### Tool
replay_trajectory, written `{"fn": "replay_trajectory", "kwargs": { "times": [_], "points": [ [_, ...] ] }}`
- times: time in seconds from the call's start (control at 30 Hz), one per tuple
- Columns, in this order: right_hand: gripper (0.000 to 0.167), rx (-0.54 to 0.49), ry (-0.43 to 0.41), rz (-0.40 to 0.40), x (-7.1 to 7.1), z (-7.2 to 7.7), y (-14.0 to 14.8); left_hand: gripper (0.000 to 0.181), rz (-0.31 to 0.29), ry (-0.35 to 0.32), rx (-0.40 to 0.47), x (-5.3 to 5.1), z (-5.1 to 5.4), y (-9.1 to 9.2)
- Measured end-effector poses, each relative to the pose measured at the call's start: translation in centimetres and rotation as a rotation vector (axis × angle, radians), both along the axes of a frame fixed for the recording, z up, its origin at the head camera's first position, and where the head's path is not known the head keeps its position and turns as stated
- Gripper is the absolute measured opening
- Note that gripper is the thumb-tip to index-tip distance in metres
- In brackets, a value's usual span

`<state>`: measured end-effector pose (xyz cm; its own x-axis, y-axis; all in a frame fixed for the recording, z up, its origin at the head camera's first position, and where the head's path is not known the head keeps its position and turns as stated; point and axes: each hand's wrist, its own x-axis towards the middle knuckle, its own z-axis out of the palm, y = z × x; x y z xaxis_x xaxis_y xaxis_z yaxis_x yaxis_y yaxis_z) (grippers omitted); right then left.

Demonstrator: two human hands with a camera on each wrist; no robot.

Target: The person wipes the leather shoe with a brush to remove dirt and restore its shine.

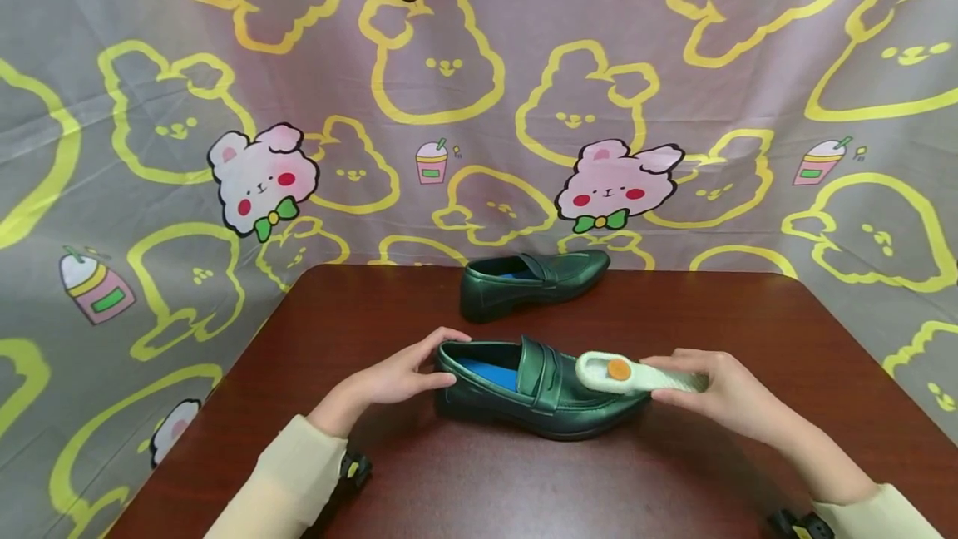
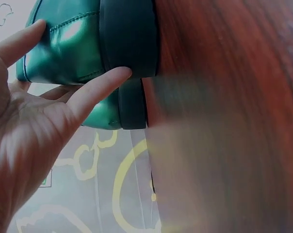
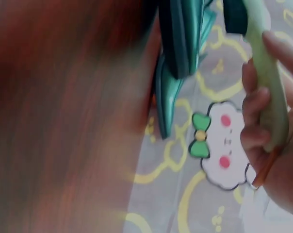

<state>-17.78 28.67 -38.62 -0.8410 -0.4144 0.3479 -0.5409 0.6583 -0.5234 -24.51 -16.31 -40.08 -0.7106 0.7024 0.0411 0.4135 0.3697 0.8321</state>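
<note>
Green loafer (image 1: 550, 389) sits sole-down near the middle of the reddish-brown surface (image 1: 352, 298) in the head view, its toe towards the right and a blue insole (image 1: 490, 373) inside. The left hand (image 1: 397, 371) grips its heel, thumb on the near side; the right hand (image 1: 729, 393) holds a pale tool (image 1: 647, 379) with an orange button (image 1: 619, 369) over the toe. A second loafer (image 1: 516, 294) stands near the far edge. The surface has rounded far corners and a soft sheen in front. Grey cloth (image 1: 479, 144) hangs behind it and at both sides, printed with yellow outlines, pink rabbit faces in green bows, and drink cups.

From the left wrist, fingers press the glossy heel, with the second loafer partly hidden beyond; the surface blurs away at the right.

From the right wrist, fingers wrap the tool's handle, cloth showing behind, while the surface fills the left, heavily blurred.
</note>
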Motion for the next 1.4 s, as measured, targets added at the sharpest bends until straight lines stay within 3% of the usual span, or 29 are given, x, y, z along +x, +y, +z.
{"fn": "replay_trajectory", "kwargs": {
  "times": [0.13, 0.2, 0.27, 0.43, 0.5, 0.57, 0.77, 0.83, 0.97, 1.07, 1.17, 1.3, 1.4],
  "points": [
    [0.038, -0.018, 0.029, 0.197, 0.6, -0.4, -0.9, 0.053, 0.000, 0.006, -0.004, 0.0, 0.2, 0.0],
    [0.039, -0.005, 0.063, 0.222, 0.5, -0.7, -0.8, 0.053, 0.002, 0.009, -0.006, 0.0, 0.3, 0.0],
    [0.039, 0.006, 0.077, 0.184, 0.1, -1.0, -0.4, 0.052, 0.006, 0.009, -0.004, 0.0, 0.3, 0.1],
    [0.037, 0.081, 0.124, -0.066, -0.5, -1.2, 0.8, 0.051, 0.005, -0.021, 0.014, 0.3, 0.2, 0.1],
    [0.036, 0.092, 0.131, -0.122, -0.5, -1.2, 0.9, 0.051, 0.005, -0.027, 0.015, 0.3, 0.1, 0.1],
    [0.036, 0.069, 0.120, -0.112, -0.2, -1.2, 0.6, 0.051, 0.007, -0.024, 0.013, 0.3, 0.1, 0.0],
    [0.038, 0.030, 0.115, 0.104, 0.9, -1.4, -1.3, 0.051, 0.008, -0.024, 0.015, 0.3, 0.1, 0.0],
    [0.038, 0.042, 0.112, 0.136, 1.1, -1.4, -1.6, 0.051, 0.007, -0.025, 0.015, 0.2, 0.1, 0.1],
    [0.036, 0.068, 0.076, 0.055, 1.3, -1.3, -0.9, 0.051, 0.002, -0.036, 0.023, 0.2, 0.1, 0.2],
    [0.033, 0.091, 0.066, -0.055, 1.2, -1.4, 0.5, 0.051, 0.004, -0.042, 0.026, 0.2, 0.1, 0.2],
    [0.033, 0.089, 0.105, -0.122, 1.1, -1.5, 1.9, 0.051, 0.007, -0.040, 0.025, 0.2, 0.2, 0.2],
    [0.036, 0.072, 0.182, -0.161, 1.4, -1.4, 2.7, 0.051, 0.007, -0.039, 0.026, 0.3, 0.1, 0.2],
    [0.036, 0.058, 0.145, -0.158, 1.9, -1.0, 2.3, 0.051, 0.004, -0.038, 0.028, 0.3, 0.1, 0.2]
  ]
}}
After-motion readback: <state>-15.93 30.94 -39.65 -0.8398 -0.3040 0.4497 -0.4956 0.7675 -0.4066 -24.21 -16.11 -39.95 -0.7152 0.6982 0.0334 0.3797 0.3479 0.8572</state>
